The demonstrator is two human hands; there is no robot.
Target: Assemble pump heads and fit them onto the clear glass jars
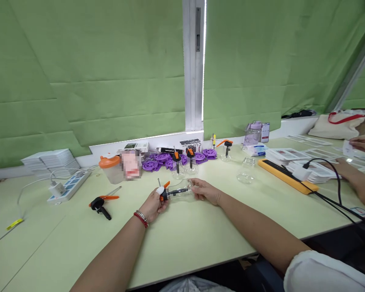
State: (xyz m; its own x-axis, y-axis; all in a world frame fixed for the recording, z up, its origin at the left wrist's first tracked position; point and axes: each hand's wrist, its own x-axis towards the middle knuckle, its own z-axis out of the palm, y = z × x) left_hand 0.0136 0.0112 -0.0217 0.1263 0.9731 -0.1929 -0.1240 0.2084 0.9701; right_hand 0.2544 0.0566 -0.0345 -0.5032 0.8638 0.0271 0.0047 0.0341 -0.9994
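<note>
A clear spray bottle (182, 190) lies on its side between my hands, with a black-and-orange sprayer head at its left end and a black tube inside. My left hand (153, 206) is closed around the sprayer head, a white patch showing near the thumb. At the other end, the fingers of my right hand (207, 191) grip the bottle's base. To the left, a loose black-and-orange sprayer head (100, 205) with a thin metal nozzle lies on the table (200, 239). A clear bottle without a head (246, 170) stands to the right.
Behind my hands stand more spray bottles (178, 166) beside purple plastic pieces (158, 160). An orange-lidded cup (111, 169) and a power strip (69, 187) are left. An orange power strip (287, 176) with cables lies right, near another person's hand (342, 166) and stacked white frames (287, 155).
</note>
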